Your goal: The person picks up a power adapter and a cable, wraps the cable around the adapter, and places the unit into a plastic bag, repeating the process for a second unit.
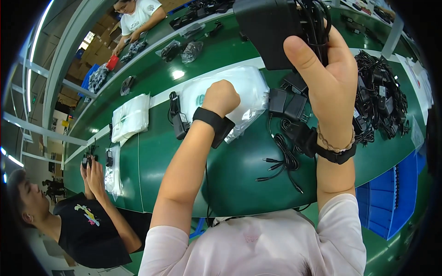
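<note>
Raised close to the camera, my right hand (332, 78) is closed round a black power adapter (269, 34) and its bundled cable (315, 27). My left hand (222, 98) makes a fist over a stack of clear plastic bags (251, 80); its fingertips are turned away, so what they hold, if anything, is hidden. Both wrists wear black straps with small dark boxes. Between my arms several more adapters (294, 106) lie beside the stack, their tied cables (287, 158) stretching toward me. Left of the stack lies another adapter with a coiled cable (174, 106).
A big heap of adapters and cables (380, 99) covers the table's right side, above a blue bin (389, 198). Another bag stack (131, 118) lies to the left. A co-worker (87, 225) handles a dark item there; another person (138, 18) works across the green belt (202, 50).
</note>
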`<state>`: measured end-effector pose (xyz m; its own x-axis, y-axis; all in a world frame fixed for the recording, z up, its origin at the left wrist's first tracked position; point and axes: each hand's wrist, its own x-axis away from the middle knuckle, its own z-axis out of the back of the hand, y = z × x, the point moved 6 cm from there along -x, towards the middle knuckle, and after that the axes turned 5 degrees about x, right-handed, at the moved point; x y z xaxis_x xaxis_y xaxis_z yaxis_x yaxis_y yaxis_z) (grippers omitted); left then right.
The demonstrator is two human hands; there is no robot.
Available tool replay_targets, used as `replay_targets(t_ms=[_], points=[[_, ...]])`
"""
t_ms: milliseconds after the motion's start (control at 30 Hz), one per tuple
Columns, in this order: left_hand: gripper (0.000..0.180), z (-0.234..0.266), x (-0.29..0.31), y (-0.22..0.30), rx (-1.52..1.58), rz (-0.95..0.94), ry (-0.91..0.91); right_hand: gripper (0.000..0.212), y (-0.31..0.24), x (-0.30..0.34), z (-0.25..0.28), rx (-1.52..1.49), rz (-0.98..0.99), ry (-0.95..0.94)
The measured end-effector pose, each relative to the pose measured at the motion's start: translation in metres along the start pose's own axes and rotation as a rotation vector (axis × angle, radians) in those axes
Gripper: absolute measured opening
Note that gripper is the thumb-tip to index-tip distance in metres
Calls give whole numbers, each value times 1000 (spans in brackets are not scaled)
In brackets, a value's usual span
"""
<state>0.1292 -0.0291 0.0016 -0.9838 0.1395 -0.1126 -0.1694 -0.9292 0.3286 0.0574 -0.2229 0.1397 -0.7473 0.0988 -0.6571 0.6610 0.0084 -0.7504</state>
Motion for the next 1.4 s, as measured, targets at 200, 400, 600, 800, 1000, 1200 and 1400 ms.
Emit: replay_targets(t_ms=[200, 400, 600, 800, 1000, 1200, 1400], points=[[23, -10, -1, 12, -45, -68, 84, 34, -4, -2, -7, -29, -8, -2], [34, -15, -20, -5, 61, 74, -10, 37, -8, -3, 2, -40, 21, -14], [32, 1, -15, -46, 401, 194, 10, 37, -7, -3, 0, -21, 34, -2], [35, -2, -1, -77, 916, 431, 119, 38, 13, -5, -8, -132, -86, 13], [36, 29, 34, -108, 1319, 458, 403, 32, 46, 1, -23, -361, -373, -141], [41, 46, 79, -63, 718, 121, 512, 34, 70, 41, -83, -877, -830, -326], [43, 19, 102, -21, 646, 28, 456, 32, 101, 87, -96, -710, -989, -261]])
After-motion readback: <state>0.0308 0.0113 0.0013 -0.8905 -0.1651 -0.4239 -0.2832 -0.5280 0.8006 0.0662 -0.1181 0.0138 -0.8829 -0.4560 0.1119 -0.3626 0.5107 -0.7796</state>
